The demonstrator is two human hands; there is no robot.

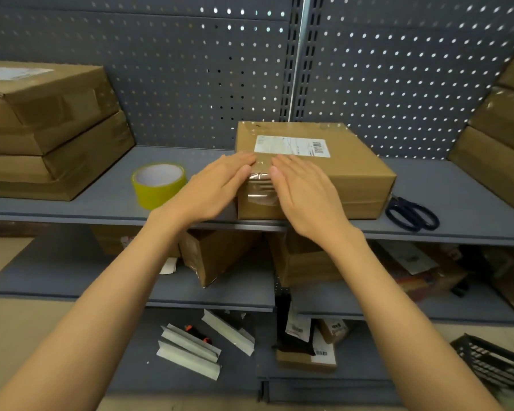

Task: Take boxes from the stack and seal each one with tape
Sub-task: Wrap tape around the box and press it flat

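On grey metal shelf (pixel 72 203): left hand (pixel 217 185) and right hand (pixel 304 197), fingers flat, press glossy clear tape strip (pixel 260 185) onto brown cardboard box (pixel 353 173); yellow tape roll (pixel 159 185) adjacent.

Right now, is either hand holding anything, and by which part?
Nothing is gripped. The left hand and right hand lie flat, fingers straight, pressing the clear tape over the box's near top edge.
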